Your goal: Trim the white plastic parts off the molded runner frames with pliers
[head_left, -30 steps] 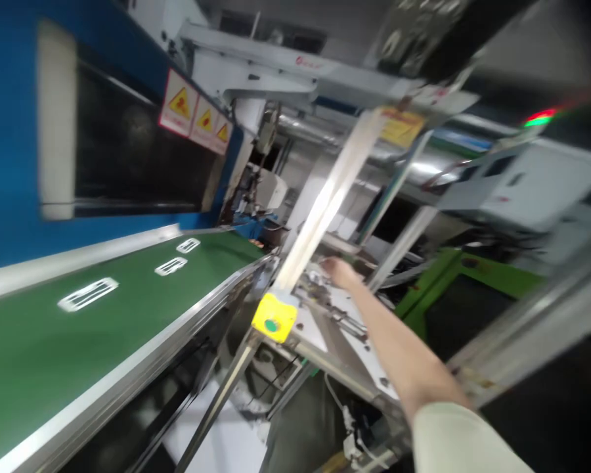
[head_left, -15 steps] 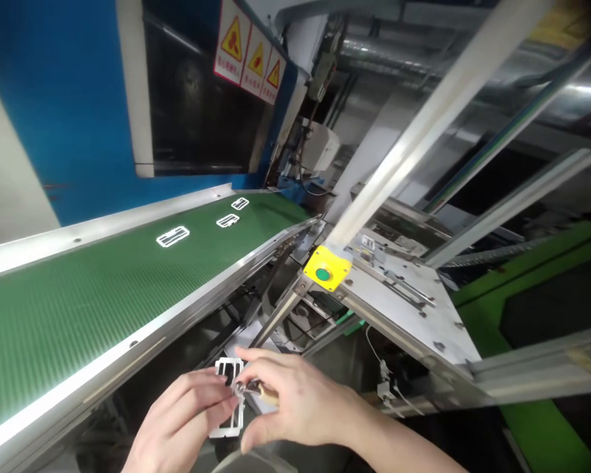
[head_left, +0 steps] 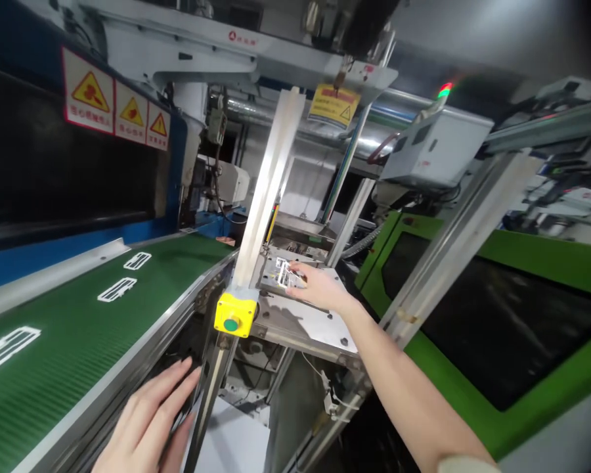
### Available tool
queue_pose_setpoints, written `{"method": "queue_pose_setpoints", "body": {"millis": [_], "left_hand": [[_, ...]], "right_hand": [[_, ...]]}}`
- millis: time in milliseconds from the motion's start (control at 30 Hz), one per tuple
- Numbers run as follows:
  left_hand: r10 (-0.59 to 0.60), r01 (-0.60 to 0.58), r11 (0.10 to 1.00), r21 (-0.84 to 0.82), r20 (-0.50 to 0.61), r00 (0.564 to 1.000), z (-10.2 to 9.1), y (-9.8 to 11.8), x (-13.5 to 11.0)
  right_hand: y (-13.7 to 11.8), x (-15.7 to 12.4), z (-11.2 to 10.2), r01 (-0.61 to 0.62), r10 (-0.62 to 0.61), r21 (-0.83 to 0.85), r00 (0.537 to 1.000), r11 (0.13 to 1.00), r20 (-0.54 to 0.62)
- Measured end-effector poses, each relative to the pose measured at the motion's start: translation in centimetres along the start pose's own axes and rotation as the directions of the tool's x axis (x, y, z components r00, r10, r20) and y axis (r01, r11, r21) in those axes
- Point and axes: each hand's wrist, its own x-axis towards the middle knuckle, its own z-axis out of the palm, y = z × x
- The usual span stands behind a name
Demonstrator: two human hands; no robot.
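Stretched forward over the metal work plate, my right hand grips a thin white plastic frame by its right side. A small dark and tan thing shows at those fingers; its kind is too hidden to tell. The frame is above or on the fixture at the plate's far part; I cannot tell whether it touches. My left hand is low in front, beside the conveyor's edge, fingers stretched and holding nothing. Similar white frames lie spaced out on the green conveyor belt.
A yellow button box with a green button sits on an upright aluminium post between belt and plate. Another post stands at the right, before a green machine. Warning signs mark the blue machine at left.
My right hand has moved away from my left, forward to the plate, with the white frame. My left hand has let go of the frame. The view has swung right and up.
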Motion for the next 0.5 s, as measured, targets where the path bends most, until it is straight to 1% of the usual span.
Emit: {"method": "queue_pose_setpoints", "body": {"millis": [33,100,167,233,333,433,500], "left_hand": [[0.026,-0.028,0.999,0.046,0.04,0.999,0.6,-0.1,0.8],[0.063,-0.073,0.989,0.126,0.079,0.995,1.9,-0.2,2.4],[0.082,-0.096,0.979,0.181,0.083,0.993,3.1,-0.4,3.7],[0.095,-0.111,0.971,0.21,0.089,0.992,4.1,-0.7,4.3],[0.126,-0.148,0.963,0.225,0.108,0.986,5.5,-1.3,4.3],[0.165,-0.19,0.946,0.262,0.114,0.98,6.6,-1.7,3.5],[0.177,-0.205,0.932,0.298,0.119,0.977,7.2,-1.7,3.1]], "right_hand": [[1.2,2.0,-0.2,-0.002,0.003,-0.021,1.0,1.0,0.026],[3.0,5.2,0.2,0.013,-0.006,-0.058,0.994,0.998,0.105],[4.2,6.9,0.9,0.038,-0.02,-0.089,0.982,0.995,0.188],[5.1,7.7,1.6,0.061,-0.029,-0.121,0.968,0.991,0.249],[6.0,7.9,2.6,0.098,-0.049,-0.162,0.958,0.982,0.284],[6.1,8.2,3.9,0.119,-0.065,-0.199,0.964,0.973,0.257],[5.6,8.6,4.6,0.097,-0.048,-0.22,0.975,0.971,0.218]]}}
